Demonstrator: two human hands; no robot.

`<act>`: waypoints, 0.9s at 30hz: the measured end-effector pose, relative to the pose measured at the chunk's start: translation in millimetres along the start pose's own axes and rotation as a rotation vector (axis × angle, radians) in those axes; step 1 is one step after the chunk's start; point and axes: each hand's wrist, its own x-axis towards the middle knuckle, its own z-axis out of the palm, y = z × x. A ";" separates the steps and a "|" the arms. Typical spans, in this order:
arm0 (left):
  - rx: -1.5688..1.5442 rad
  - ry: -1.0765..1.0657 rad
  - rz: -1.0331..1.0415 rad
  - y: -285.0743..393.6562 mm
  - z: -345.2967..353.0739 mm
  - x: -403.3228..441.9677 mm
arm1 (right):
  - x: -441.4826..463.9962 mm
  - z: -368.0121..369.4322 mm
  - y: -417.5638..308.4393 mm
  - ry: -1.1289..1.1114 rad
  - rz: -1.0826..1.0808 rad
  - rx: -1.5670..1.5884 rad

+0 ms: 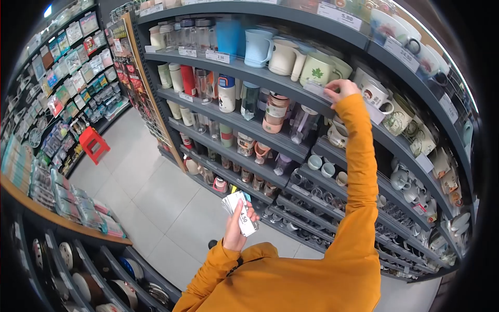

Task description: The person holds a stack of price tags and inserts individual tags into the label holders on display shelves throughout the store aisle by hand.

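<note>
Lower centre: my left hand (240,224) grips price tags (240,209). Upper right: right hand (344,92) curled at shelf edge (283,82), can't tell grip.

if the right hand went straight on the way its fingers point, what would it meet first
Probably the price label on the shelf edge, just below the maple-leaf mug. The right hand has its fingertips close beside it, perhaps already touching; depth is hard to judge.

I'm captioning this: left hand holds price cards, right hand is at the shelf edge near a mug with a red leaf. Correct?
Not quite: the head view shows a green leaf on that mug. The left hand holds price cards and the right hand is at the shelf edge.
</note>
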 end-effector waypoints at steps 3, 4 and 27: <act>0.011 -0.027 0.009 28.6 -13.6 24.7 | -12.3 -12.7 -26.9 0.154 -0.022 0.190; -0.003 -0.042 0.046 39.2 -19.5 35.2 | -24.7 -13.0 -39.3 0.227 -0.067 0.271; -0.011 -0.367 -0.219 343.1 -157.3 225.4 | 116.3 208.8 -240.1 0.214 0.244 0.224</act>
